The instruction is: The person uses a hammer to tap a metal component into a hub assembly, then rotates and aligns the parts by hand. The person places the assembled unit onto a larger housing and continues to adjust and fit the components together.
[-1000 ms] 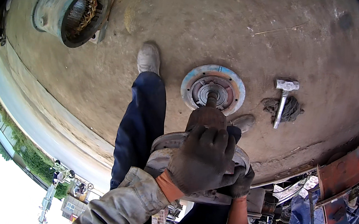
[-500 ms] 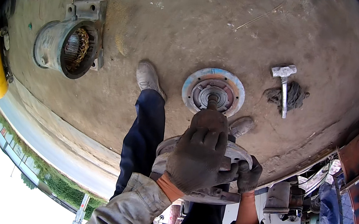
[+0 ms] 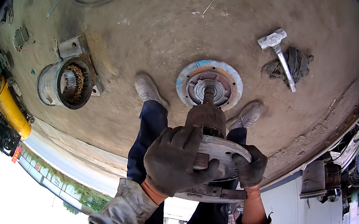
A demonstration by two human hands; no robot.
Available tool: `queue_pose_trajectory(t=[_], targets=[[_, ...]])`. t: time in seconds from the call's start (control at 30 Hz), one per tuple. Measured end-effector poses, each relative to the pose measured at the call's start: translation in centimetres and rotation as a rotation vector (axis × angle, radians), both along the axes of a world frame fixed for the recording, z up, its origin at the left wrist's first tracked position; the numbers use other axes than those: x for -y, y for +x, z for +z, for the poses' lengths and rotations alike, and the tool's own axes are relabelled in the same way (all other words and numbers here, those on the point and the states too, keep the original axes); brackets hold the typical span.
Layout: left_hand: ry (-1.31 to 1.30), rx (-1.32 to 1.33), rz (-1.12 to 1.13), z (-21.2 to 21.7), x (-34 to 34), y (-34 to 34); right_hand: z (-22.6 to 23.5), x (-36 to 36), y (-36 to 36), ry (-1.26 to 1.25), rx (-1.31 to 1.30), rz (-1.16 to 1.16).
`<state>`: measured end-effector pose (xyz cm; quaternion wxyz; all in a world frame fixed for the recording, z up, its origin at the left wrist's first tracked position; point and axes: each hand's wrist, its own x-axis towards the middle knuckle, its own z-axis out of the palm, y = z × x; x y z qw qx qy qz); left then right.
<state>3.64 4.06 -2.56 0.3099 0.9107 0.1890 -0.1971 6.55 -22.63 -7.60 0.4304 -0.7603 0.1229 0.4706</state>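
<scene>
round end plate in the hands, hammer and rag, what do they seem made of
Round end plate: likely cast metal, dull grey, with a scuffed rim. Hammer: probably steel, worn silvery finish, possibly paint; the handle glints. Rag: apparently matte dark cloth, softly bunched.

from where i stand, there's not a word or number i can read. out toward eight o'clock, below the yellow machine (image 3: pixel 15 108), a small red sign (image 3: pixel 16 154) shows, too blurred to make out. a little further round toward seven, the long roadside wall (image 3: pixel 48 177) bears pale marks, also too small to read.
</scene>
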Motion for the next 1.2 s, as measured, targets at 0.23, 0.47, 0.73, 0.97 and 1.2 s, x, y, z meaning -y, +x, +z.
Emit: queue_pose_trajectory(t=[0.23, 0.47, 0.73, 0.97, 1.2], targets=[[0.022, 0.041, -0.015, -0.2, 0.5, -0.6, 0.4, -1.0, 1.5, 0.016, -0.007, 0.057], [0.027, 0.033, -0.025, 0.1, 0.4, -0.2, 0.4, -1.6, 1.7, 0.065, 0.031, 0.064], [0.05, 0.084, -0.026, -0.2, 0.6, -0.5, 0.5, -1.7, 2.3, 0.062, 0.094, 0.125], [0.076, 0.1, -0.039, -0.2, 0.8, -0.5, 0.6, -2.1, 2.4, 0.072, 0.098, 0.096], [0.083, 0.074, -0.039, -0.2, 0.9, -0.5, 0.5, -2.3, 2.7, 0.135, 0.046, 0.062]])
